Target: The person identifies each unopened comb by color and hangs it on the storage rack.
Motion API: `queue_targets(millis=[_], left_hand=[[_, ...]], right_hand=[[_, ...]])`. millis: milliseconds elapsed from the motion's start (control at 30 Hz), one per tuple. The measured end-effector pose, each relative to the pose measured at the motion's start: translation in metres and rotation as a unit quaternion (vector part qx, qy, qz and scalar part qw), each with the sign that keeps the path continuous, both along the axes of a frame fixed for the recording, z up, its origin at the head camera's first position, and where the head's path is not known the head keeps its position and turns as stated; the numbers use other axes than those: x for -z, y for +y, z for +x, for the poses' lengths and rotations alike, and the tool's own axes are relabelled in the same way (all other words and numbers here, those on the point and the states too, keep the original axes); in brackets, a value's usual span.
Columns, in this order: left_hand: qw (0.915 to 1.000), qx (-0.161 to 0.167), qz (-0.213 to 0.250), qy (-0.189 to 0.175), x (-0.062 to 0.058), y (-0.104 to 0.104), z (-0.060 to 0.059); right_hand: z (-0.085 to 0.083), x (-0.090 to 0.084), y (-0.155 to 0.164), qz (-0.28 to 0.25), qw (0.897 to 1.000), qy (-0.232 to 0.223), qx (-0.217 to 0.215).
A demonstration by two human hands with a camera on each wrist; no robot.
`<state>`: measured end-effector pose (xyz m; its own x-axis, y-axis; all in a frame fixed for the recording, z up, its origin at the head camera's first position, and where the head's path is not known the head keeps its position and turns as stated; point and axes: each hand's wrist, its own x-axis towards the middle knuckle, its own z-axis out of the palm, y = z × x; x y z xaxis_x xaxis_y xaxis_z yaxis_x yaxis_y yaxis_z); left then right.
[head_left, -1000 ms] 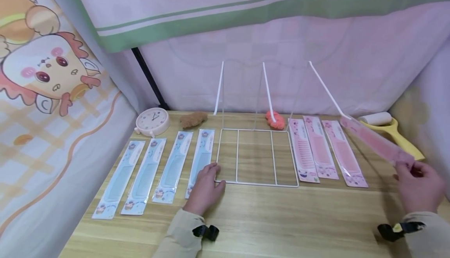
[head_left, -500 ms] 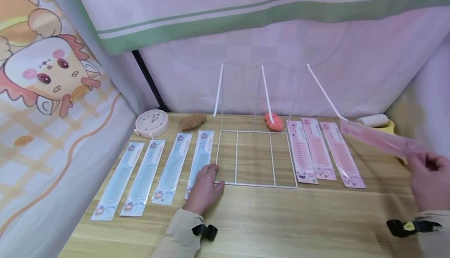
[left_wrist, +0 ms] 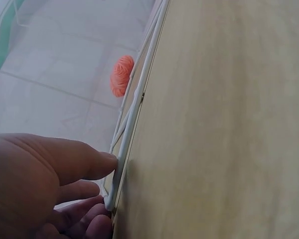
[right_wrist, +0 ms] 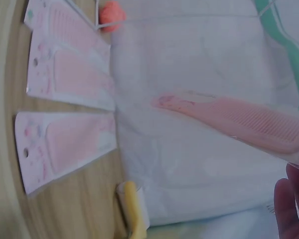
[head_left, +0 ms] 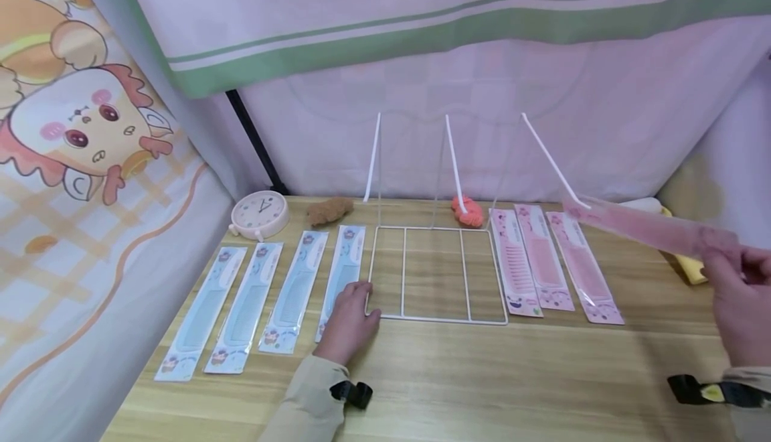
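A white wire display rack [head_left: 405, 274] stands on the table with three long prongs slanting up toward the back curtain. My left hand [head_left: 349, 321] holds its front left corner; in the left wrist view the thumb [left_wrist: 89, 158] presses the wire and the other fingers curl at the corner. Pinched at one end by my right hand [head_left: 741, 295] is a pink comb in a clear packet [head_left: 650, 222]. The packet's far end overlaps the tip of the right prong [head_left: 554, 161]. Several packaged pink combs [head_left: 584, 268] lie right of the rack, several packaged blue combs [head_left: 241, 308] left of it.
Behind the rack lies a coral yarn bundle [head_left: 468, 211]. A pink clock [head_left: 260, 214] and a brown fuzzy piece [head_left: 329, 211] sit at the back left. A yellow-handled lint roller [head_left: 693, 269] lies at the back right, partly behind the held comb. Curtains [head_left: 421, 154] enclose the table.
My right hand has moved right and slightly up, swinging the held pink comb from a steep slant to nearly level; its far end now overlaps the prong tip further. The left hand stays put.
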<state>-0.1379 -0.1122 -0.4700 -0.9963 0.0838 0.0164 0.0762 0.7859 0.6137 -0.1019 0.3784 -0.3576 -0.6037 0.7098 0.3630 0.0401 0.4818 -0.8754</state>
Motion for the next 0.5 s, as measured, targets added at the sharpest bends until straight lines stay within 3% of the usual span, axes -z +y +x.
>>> queue_targets(millis=[267, 500], left_hand=[[1.0, -0.005, -0.005, -0.001, -0.001, 0.001, -0.001], [1.0, -0.002, -0.008, -0.001, -0.002, 0.001, -0.001]], right_hand=[[0.007, -0.015, -0.026, 0.015, 0.999, 0.032, -0.037], [0.011, -0.025, -0.046, -0.052, 0.997, 0.026, -0.046]])
